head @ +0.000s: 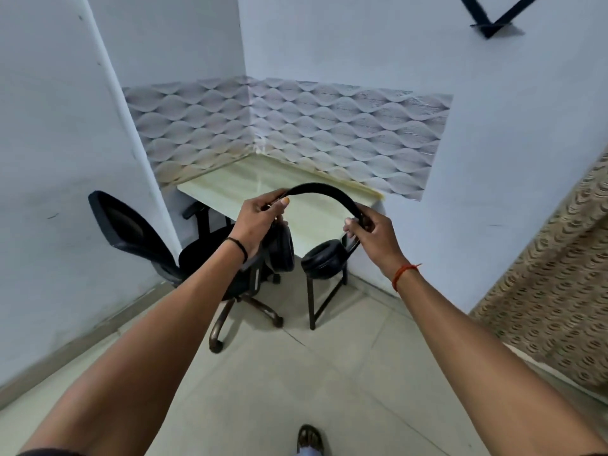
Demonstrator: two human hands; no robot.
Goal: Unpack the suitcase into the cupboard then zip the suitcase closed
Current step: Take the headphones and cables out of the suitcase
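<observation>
Headphones (324,192) hang in the air between my two hands, just above centre, black, with the band arched upward and both ear cups dangling below. I see the left cup (281,250) tucked behind my left wrist and the right cup (324,263) hanging free at about five o'clock from the band's top. My left hand (258,222) grips the band's left end, fingers curled over it and the thumb laid along the top. My right hand (373,233) grips the right end the same way, fingers wrapped round the band where it meets the cup's arm. Both arms reach forward from the bottom corners. I wear a black band (238,248) on the left wrist and an orange thread (404,274) on the right.

Behind the headphones, at twelve o'clock, stands a pale table (250,179) pushed into the corner, its dark legs (312,301) showing below the right cup. Patterned wave wallpaper (329,126) runs along both walls just above the tabletop. At nine o'clock from my hands is a black office chair (131,232), its back tilted left and its wheeled base (243,311) on the tiled floor (296,373). At three o'clock a brown patterned surface (552,291) fills the right edge; I cannot tell what it is. At one o'clock, high on the wall, sits a black bracket (490,24). At six o'clock my sandalled foot (309,439) shows.
</observation>
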